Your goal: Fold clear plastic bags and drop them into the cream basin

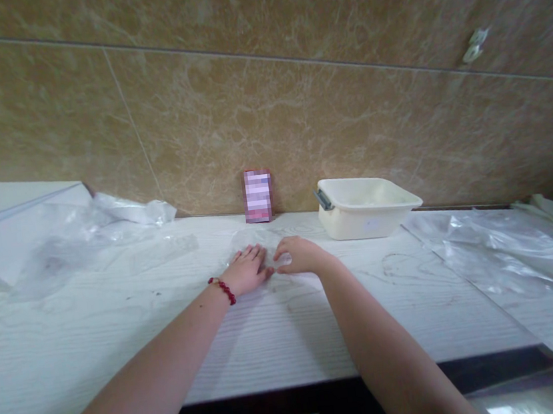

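One bare left hand (247, 271) lies flat, fingers extended, on thin clear plastic film (266, 236) on the white wood-grain table (265, 342), probably to stop it sliding; the bare right hand (299, 256) curls beside it, thumb and fingertips parted, and whether it grips any film cannot be told. A red-edged, phone-like rectangle (258, 196) stands against the brown marbled wall (195, 123), its blocked-out face unreadable.

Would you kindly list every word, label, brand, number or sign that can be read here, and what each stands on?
No text can be read.
Upright red-edged rectangle: its face is pixelated, so nothing is legible.
Cream tub: a faint mark on its front, too blurred to read.
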Demonstrator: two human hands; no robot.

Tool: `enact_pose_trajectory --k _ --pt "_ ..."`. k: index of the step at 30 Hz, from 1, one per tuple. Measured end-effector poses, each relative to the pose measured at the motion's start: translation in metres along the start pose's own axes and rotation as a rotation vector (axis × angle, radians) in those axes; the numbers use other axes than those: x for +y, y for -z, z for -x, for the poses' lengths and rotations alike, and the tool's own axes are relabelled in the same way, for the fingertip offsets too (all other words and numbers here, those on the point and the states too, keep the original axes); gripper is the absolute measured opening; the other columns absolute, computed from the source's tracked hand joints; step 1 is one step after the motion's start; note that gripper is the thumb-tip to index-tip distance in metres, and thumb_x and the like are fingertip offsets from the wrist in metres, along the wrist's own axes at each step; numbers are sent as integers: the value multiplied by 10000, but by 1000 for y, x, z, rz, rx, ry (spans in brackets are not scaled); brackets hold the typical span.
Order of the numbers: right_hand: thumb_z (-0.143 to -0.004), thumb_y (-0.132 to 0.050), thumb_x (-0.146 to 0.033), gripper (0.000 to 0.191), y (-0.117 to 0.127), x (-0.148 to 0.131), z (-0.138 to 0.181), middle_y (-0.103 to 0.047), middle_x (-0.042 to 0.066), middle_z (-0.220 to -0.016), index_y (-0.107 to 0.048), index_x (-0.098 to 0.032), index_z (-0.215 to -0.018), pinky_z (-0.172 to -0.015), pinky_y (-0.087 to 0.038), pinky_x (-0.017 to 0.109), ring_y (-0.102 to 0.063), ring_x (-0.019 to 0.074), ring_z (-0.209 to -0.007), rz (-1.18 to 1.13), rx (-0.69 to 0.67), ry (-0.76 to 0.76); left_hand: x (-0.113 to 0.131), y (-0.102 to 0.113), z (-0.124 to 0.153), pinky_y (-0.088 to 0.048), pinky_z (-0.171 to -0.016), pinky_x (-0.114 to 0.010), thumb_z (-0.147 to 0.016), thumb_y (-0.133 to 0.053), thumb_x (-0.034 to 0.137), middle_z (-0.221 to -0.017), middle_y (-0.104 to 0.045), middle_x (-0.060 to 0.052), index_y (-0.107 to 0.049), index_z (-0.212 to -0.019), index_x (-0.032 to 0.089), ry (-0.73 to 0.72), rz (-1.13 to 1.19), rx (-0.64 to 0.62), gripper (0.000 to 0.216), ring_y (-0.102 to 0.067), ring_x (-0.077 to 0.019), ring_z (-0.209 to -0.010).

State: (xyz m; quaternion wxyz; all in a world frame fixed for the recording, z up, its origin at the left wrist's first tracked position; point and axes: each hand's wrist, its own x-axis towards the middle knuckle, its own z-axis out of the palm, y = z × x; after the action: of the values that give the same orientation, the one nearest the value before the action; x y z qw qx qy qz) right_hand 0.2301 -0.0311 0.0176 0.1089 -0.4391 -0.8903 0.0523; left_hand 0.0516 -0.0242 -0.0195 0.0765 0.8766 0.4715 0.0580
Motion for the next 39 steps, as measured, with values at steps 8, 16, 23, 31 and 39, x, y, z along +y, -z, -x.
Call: enact_pose_trajectory --k 8,16,23,31,39 --pt "-648 -518 -181 124 -6 -5 -5 -586 45 -807 -625 -170 -710 -722 -365 258 -512 144 -795 0 45 -4 -3 -3 -1 -184 -939 -444 -772 -301 501 -1319 -253 -151 -304 -1247 112 -12 43 37 614 -194 -288 -1208" --pt "-652 -510 -180 114 -7 -6 -6 -586 50 -780 -600 -159 -719 -703 -370 271 -513 149 -773 -15 122 -2 -6 -5 -5 -235 -920 -415 -788 -322 426 -1282 -325 -152 -384 -1202 142 -45 3 77 505 -276 -278 -1174" --pt "-657 -506 -153 99 -7 -5 -6 -579 43 -768 -578 -156 -724 -719 -362 273 -506 138 -765 -59 198 49 -5 2 -6 -301 -886 -375 -794 -344 266 -1177 -457 -113 -480 -1115 178 -109 -10 114 359 -387 -243 -1099" --pt "-691 -500 -184 87 -5 -3 -6 -590 25 -783 -572 -167 -737 -770 -357 271 -516 123 -790 -218 274 121 -7 10 -3 -349 -852 -297 -736 -327 95 -1117 -521 -98 -484 -1112 149 -63 69 155 412 -480 -191 -1013" --pt "-681 -542 -391 458 -11 30 -1 -494 63 -1109 -438 -199 -1084 -869 -321 324 -435 163 -1034 -678 428 -91 -8 30 0 -375 -818 -307 -784 -337 298 -981 -603 -81 -573 -990 134 84 543 299 354 -527 -203 -926"
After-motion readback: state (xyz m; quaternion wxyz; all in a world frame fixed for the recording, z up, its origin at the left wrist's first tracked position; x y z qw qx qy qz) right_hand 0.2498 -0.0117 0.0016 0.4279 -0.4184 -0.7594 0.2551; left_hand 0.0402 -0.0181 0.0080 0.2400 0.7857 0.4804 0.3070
